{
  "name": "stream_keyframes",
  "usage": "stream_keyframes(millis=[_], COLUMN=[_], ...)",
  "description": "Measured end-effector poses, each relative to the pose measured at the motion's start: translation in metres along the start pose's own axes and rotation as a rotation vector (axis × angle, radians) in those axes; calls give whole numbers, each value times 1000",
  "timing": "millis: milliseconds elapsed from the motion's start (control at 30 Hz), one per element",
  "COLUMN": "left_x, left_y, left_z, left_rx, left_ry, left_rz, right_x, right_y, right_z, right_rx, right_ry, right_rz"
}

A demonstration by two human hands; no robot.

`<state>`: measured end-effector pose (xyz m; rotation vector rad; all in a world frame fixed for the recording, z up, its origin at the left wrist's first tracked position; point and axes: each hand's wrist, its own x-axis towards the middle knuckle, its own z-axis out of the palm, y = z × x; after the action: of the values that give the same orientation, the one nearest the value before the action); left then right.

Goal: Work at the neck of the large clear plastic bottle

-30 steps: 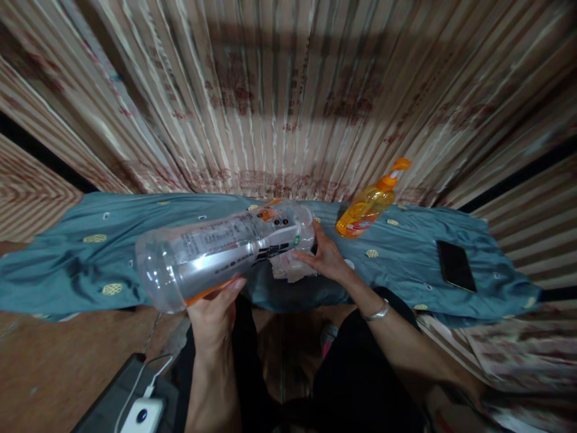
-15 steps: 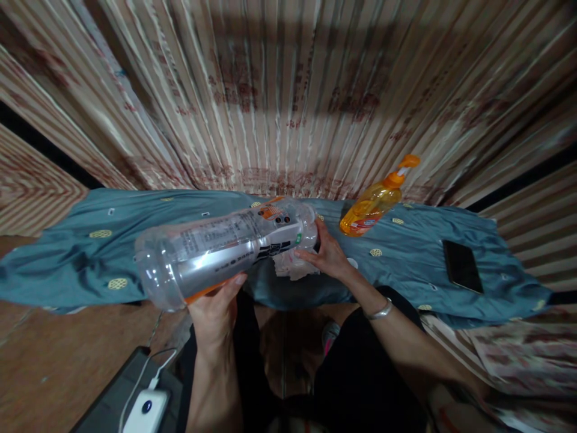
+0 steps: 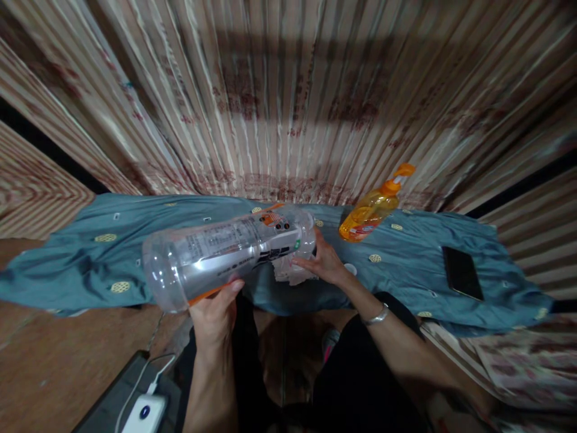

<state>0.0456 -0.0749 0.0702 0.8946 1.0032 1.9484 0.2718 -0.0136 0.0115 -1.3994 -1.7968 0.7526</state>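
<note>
A large clear plastic bottle [image 3: 225, 249] with a silver and orange label lies tilted on its side in the air, its neck end to the right. My left hand [image 3: 219, 310] grips it from below near its base, thumb on the label. At the neck end, my right hand [image 3: 322, 258] is curled around the bottle, its fingertips partly hidden behind it. Beneath the neck, a crumpled pale wrapper or tissue [image 3: 293, 270] shows on the cloth. Just right of my right hand sits a small white cap-like disc [image 3: 350, 270].
An orange pump bottle [image 3: 369, 210] stands at the back right of the blue-green cloth [image 3: 419, 252]. Farther right lies a black phone [image 3: 462, 272]. A striped curtain [image 3: 279, 108] hangs behind. At lower left, a white power bank [image 3: 145, 414] with a cable rests on a dark surface.
The bottle's base end has shifted slightly right and down in view, while both hands keep their hold. The whole scene sits a little lower as the camera tilts.
</note>
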Motion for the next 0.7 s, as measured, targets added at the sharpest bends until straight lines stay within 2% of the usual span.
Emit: stream_keyframes(millis=[467,700], left_x=[2,6], left_y=[-3,-1], left_z=[-5,-2], left_rx=[41,43], left_ry=[0,0], left_rz=[32,43], right_x=[1,2], right_y=[5,7], right_z=[6,7], right_rx=[14,-1], right_ry=[6,23], right_rz=[2,-21])
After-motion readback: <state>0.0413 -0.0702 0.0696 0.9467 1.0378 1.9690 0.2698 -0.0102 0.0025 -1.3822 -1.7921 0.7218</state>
